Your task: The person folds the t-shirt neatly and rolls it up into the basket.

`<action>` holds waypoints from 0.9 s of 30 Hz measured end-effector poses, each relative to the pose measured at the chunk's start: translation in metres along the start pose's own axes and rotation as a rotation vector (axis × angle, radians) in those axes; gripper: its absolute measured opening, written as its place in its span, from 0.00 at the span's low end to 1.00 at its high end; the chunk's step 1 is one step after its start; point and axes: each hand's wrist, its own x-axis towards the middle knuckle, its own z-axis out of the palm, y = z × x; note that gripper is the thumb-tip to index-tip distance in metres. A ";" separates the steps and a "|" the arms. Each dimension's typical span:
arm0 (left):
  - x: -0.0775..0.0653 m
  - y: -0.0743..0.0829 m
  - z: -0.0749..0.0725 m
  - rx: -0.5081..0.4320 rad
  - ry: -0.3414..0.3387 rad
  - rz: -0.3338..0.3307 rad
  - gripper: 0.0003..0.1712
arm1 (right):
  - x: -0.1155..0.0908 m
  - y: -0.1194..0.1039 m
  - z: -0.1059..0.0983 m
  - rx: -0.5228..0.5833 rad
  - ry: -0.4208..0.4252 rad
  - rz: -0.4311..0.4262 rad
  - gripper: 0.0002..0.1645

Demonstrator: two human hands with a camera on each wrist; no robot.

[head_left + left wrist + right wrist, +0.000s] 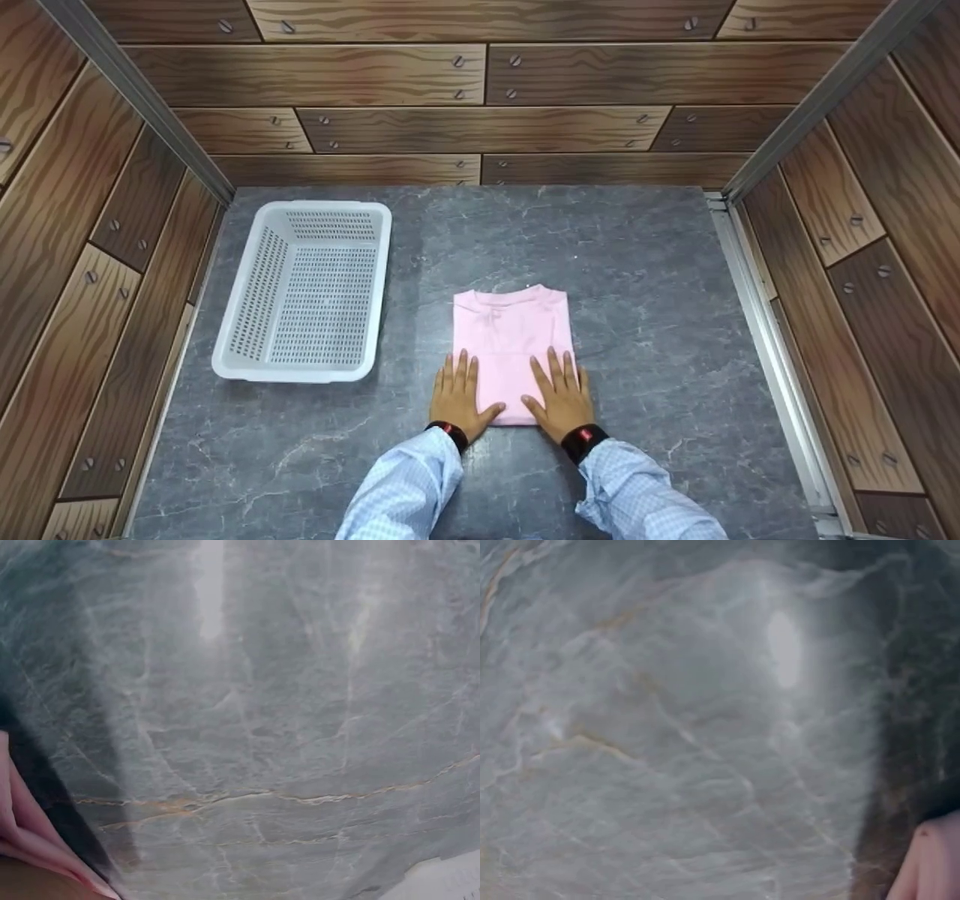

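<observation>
A pink T-shirt [510,330], folded into a neat rectangle with its collar at the far end, lies on the grey marbled table [645,375]. My left hand [456,397] rests flat on its lower left side, fingers straight and pointing away, thumb toward the middle. On the lower right side my right hand [561,397] lies flat too, fingers spread. In the left wrist view a pink fold of the shirt [34,840] shows at the lower left corner. The right wrist view catches a bit of pink shirt [934,862] at lower right.
A white perforated plastic basket [225,352] stands at the left of the table, with nothing in it. Wood-patterned walls [390,75] close off the back and both sides. A metal rail [780,375] runs along the right edge.
</observation>
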 end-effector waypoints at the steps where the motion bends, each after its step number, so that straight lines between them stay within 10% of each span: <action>1: 0.000 0.000 0.000 0.002 -0.003 -0.003 0.58 | 0.000 0.001 0.000 -0.001 0.002 -0.003 0.43; 17: -0.005 -0.002 0.014 0.057 0.081 -0.046 0.56 | -0.001 0.002 0.008 0.007 0.000 0.003 0.43; 21: -0.007 -0.002 0.006 -0.197 0.208 -0.115 0.48 | 0.002 -0.002 -0.004 0.119 0.048 0.119 0.40; 27: -0.014 -0.002 -0.023 -0.753 0.242 -0.436 0.31 | 0.007 0.006 -0.039 0.450 0.085 0.594 0.31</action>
